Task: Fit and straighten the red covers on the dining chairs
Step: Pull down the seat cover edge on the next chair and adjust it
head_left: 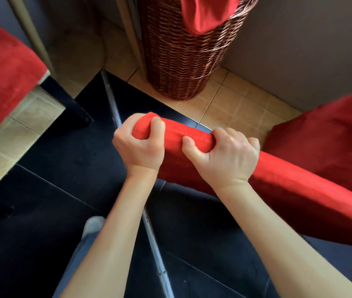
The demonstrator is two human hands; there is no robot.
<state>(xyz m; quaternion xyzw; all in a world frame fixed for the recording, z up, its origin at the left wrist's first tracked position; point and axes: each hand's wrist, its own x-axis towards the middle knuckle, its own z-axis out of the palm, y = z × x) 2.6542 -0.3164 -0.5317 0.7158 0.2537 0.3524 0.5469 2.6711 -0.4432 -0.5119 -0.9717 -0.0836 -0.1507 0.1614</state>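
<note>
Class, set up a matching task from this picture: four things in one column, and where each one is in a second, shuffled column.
1. left hand
2. right hand
3. wicker basket
4. red cloth

a. hangs over the basket rim
b. grips the cover's end corner
c. stands on the tiles
d. grips the chair cover further along

Pairs: 1-b, 2-d, 3-c, 4-a
</note>
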